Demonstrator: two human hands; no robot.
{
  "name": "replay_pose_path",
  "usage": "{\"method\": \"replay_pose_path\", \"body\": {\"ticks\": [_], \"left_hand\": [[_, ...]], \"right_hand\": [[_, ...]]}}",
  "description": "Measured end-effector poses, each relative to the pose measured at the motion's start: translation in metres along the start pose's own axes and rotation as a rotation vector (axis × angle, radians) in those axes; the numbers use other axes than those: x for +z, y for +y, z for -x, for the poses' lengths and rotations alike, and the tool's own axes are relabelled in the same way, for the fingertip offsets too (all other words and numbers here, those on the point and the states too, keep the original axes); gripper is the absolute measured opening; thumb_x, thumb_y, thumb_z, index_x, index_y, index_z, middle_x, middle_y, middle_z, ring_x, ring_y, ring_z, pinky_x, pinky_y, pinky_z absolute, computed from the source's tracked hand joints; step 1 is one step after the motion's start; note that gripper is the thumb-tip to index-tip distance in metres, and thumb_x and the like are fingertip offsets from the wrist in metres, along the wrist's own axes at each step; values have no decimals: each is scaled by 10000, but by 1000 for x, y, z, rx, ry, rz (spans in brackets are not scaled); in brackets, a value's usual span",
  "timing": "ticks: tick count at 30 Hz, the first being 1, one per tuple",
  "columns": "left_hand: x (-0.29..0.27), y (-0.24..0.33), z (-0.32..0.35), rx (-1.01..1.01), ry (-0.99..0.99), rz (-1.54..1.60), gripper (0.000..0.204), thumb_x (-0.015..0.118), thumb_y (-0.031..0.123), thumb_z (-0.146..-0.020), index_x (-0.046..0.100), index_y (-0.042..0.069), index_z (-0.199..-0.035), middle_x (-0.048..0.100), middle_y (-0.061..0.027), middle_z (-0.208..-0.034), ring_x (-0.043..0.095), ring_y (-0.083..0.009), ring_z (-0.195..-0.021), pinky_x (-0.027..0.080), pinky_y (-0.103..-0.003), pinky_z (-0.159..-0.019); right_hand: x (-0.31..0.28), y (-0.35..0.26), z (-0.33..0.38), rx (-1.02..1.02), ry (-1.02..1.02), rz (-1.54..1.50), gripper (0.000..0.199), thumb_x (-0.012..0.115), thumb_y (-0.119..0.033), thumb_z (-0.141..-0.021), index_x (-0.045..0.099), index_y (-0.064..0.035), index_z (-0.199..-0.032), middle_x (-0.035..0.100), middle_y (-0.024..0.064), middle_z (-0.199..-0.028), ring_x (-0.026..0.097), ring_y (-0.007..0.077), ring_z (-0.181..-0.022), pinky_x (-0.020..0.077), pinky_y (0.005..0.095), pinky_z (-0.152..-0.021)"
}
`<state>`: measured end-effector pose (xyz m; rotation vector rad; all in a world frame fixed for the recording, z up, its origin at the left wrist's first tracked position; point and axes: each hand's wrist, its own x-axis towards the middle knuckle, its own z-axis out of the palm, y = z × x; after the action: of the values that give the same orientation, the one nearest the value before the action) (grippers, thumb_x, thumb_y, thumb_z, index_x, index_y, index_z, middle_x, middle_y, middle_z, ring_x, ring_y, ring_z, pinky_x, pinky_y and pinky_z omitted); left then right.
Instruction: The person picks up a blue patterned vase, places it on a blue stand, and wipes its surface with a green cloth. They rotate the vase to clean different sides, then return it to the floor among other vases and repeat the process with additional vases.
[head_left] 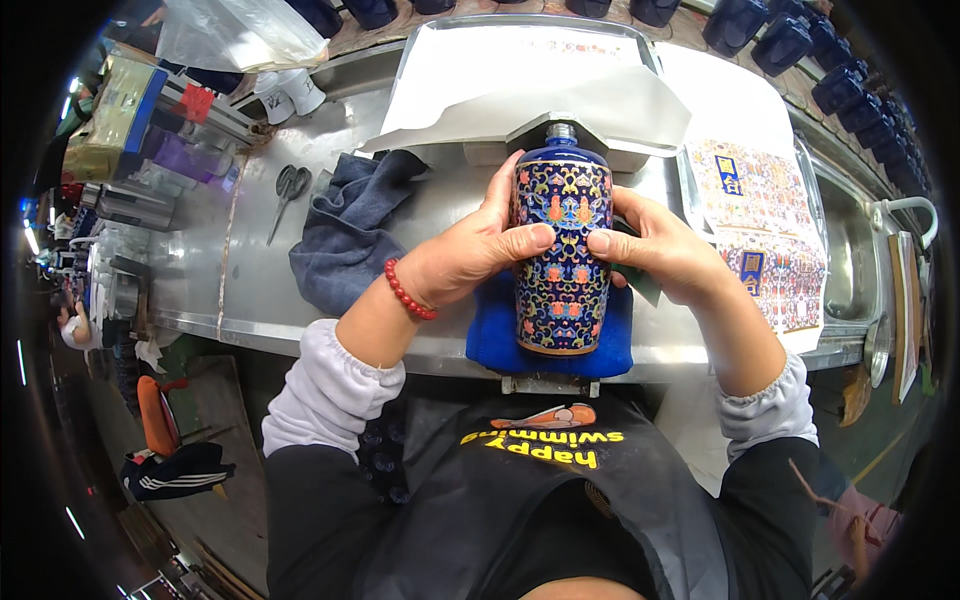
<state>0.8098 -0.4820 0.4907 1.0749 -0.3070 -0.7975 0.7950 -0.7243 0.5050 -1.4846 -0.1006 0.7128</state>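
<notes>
Patterned navy bottle held between both hands over the tabletop, bare neck pointing away from the person. Left hand, red bead bracelet at its wrist, grips the bottle's left side, thumb on the front; right hand grips its right side, same pose. Fingers of both wrapped round the bottle, tips partly hidden behind it. Bright blue cloth under the bottle; can't tell if they touch. Left of bottle: crumpled grey-blue cloth, then scissors. Right of bottle: printed sheets, then sink. Beyond bottle: large white paper.
</notes>
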Motion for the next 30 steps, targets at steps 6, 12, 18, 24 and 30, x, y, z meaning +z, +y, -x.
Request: {"method": "replay_pose_path", "body": {"ticks": [6,12,18,24,30], "left_hand": [[2,8,2,-56,33,-114,987,721,327,-927,16,117,-1585,362,-127,-1504,402,-238,-1387,345,-393,-1153],[3,13,4,-58,27,-223,1116,727,370,-923,-120,17,-1558,268,-190,-1552,312,-268,-1437,281,-387,-1178],[2,10,4,-71,55,-113,975,689,352,-949,-1,82,-1583,336,-143,-1516,352,-239,-1411,308,-395,-1166],[2,21,5,-73,10,-273,964,677,363,-959,4,57,-1578,317,-149,-1532,346,-249,-1417,299,-387,-1171],[6,25,5,-112,71,-420,954,671,359,-963,10,45,-1575,340,-149,-1518,344,-246,-1417,294,-386,-1171]], "right_hand": [[11,-6,2,-3,92,51,740,808,-480,-789,534,-7,-1287,655,50,-1037,594,84,-834,456,202,-589],[18,-2,1,-28,144,53,763,799,-480,-798,505,-6,-1318,647,58,-1058,598,96,-869,470,220,-622],[7,4,2,-113,-10,-45,737,775,-431,-834,473,-20,-1366,627,40,-1136,574,84,-940,470,220,-674],[10,4,1,-62,66,1,768,804,-432,-796,480,3,-1340,637,66,-1100,594,101,-903,481,231,-660],[17,3,2,-63,118,-3,774,811,-434,-788,481,4,-1334,641,74,-1102,601,109,-913,485,230,-666]]}}
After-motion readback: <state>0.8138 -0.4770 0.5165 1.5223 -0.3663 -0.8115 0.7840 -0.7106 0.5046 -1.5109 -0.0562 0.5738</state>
